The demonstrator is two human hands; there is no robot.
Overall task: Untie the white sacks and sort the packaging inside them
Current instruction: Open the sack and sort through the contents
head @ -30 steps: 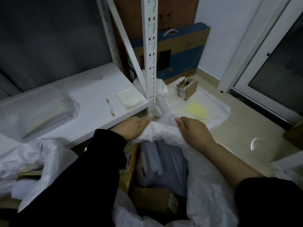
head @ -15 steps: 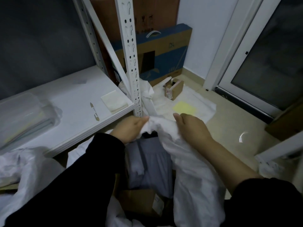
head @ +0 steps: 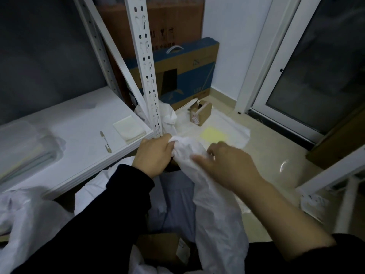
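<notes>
A white sack (head: 215, 206) stands open below me, its mouth bunched up at the top. My left hand (head: 154, 155) grips the bunched rim beside the shelf post. My right hand (head: 227, 165) pinches the same rim from the right. Inside the sack lie a grey plastic mailer (head: 175, 202) and, lower down, a brown cardboard box (head: 162, 252) with a label. Another crumpled white sack (head: 25, 218) lies at the left.
A white shelf (head: 79, 135) at the left carries a pen (head: 105, 141), a pale pad (head: 129, 128) and a clear folder. Its perforated post (head: 146, 72) stands just behind my hands. A small taped box (head: 201, 112) and a yellow sheet (head: 213, 134) lie on white plastic on the floor.
My hands have drawn closer together, gathering the sack's rim into a tighter bunch. The view has shifted, so the shelf post now sits further left and nearer.
</notes>
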